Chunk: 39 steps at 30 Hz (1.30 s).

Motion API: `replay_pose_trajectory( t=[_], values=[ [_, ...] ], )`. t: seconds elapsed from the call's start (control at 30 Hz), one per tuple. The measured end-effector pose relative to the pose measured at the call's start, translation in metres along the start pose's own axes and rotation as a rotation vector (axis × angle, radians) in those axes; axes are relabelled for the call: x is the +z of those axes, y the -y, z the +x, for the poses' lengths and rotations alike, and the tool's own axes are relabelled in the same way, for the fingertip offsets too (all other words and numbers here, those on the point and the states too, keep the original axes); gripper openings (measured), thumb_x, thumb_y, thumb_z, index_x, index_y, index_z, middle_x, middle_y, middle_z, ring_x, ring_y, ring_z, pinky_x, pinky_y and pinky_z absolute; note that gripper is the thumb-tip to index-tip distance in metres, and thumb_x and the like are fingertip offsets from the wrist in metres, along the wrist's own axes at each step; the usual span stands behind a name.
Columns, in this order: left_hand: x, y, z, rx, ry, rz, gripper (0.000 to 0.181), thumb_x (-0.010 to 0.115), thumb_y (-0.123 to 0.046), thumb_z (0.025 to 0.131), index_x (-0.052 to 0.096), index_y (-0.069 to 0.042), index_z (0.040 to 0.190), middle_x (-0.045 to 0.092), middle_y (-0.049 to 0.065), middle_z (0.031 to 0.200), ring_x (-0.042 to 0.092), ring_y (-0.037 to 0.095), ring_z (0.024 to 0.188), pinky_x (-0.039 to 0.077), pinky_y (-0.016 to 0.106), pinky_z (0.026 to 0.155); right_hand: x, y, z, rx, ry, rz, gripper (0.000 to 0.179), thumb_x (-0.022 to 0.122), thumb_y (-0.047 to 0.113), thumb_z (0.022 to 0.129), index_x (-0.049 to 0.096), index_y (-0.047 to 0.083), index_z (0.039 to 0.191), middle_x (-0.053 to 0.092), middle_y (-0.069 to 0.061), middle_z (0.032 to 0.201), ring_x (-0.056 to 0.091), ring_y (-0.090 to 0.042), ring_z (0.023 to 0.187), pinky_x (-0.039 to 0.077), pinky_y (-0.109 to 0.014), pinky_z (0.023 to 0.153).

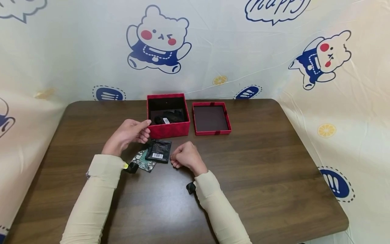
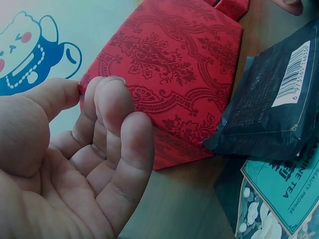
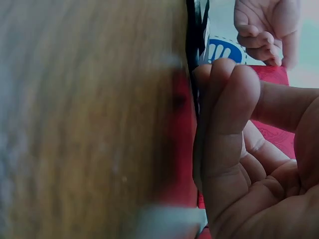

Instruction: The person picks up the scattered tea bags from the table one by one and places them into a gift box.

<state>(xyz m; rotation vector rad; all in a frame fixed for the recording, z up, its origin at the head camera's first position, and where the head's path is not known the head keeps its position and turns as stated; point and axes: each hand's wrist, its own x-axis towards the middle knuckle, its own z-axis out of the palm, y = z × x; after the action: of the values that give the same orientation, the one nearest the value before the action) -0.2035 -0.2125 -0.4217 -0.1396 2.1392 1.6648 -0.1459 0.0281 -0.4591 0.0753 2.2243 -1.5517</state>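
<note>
Two bare hands: the left hand (image 1: 129, 132) sets its thumb against one corner of an open red damask-patterned box (image 1: 169, 131), upper centre, fingers together and loosely bent; the right hand (image 1: 189, 157) curls its fingers beside a crinkled black barcoded packet (image 1: 161, 149) — pinching or not, I cannot tell. A stray sweep could slide it off the flat green-patterned sachet (image 1: 143, 161) beneath; a thumb push could skid the box — stiff-walled, square-edged — across smooth brown wood-grain table (image 1: 274, 169).

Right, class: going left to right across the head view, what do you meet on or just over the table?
Left hand, patterned packet, black packet, right hand, shallow red lid.
</note>
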Motion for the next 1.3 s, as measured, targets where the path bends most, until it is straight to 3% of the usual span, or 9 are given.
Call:
replay_pose_trajectory(
  t=[0.43,0.73,0.93,1.07,1.3],
  values=[
    [-0.002,0.000,-0.001,-0.004,0.001,-0.010,0.055,0.059,-0.041,0.102,0.062,0.014,0.108,0.068,0.019,0.088,0.065,0.019,0.066,0.060,0.030,0.072,0.011,0.005,-0.001,0.055,0.077,0.027,0.009,0.074,-0.001,0.088,0.074,-0.003,0.079,0.070,-0.015,0.066,0.063,-0.014,0.048,0.057,-0.029,0.049],
    [-0.001,-0.001,-0.001,-0.012,-0.001,-0.012,0.059,0.061,-0.046,0.099,0.062,0.013,0.109,0.068,0.017,0.086,0.065,0.018,0.067,0.059,0.029,0.072,0.012,0.005,0.004,0.038,0.067,0.012,0.011,0.076,-0.007,0.083,0.073,-0.003,0.073,0.069,-0.012,0.064,0.061,-0.013,0.047,0.056,-0.028,0.049],
    [0.000,-0.001,0.000,-0.006,0.002,-0.017,0.059,0.061,-0.044,0.100,0.062,0.014,0.108,0.068,0.012,0.081,0.065,0.018,0.066,0.059,0.030,0.071,0.004,0.006,0.001,0.042,0.038,0.076,0.006,0.076,-0.008,0.081,0.071,-0.006,0.082,0.069,-0.014,0.066,0.061,-0.013,0.047,0.056,-0.027,0.049],
    [0.000,-0.002,0.000,-0.003,0.008,-0.023,0.057,0.060,-0.042,0.101,0.061,0.015,0.108,0.068,0.011,0.079,0.065,0.018,0.065,0.060,0.030,0.071,-0.006,0.004,0.000,0.047,0.034,0.154,0.013,0.074,-0.010,0.081,0.070,-0.010,0.093,0.069,-0.016,0.068,0.061,-0.013,0.049,0.056,-0.027,0.050],
    [0.000,-0.003,0.000,-0.005,0.014,-0.024,0.056,0.061,-0.041,0.101,0.061,0.014,0.108,0.068,0.013,0.081,0.066,0.018,0.066,0.060,0.030,0.071,-0.019,0.000,0.001,0.069,0.039,0.151,0.004,0.069,-0.009,0.084,0.073,-0.009,0.085,0.066,-0.013,0.065,0.058,-0.012,0.048,0.054,-0.023,0.047]
  ],
)
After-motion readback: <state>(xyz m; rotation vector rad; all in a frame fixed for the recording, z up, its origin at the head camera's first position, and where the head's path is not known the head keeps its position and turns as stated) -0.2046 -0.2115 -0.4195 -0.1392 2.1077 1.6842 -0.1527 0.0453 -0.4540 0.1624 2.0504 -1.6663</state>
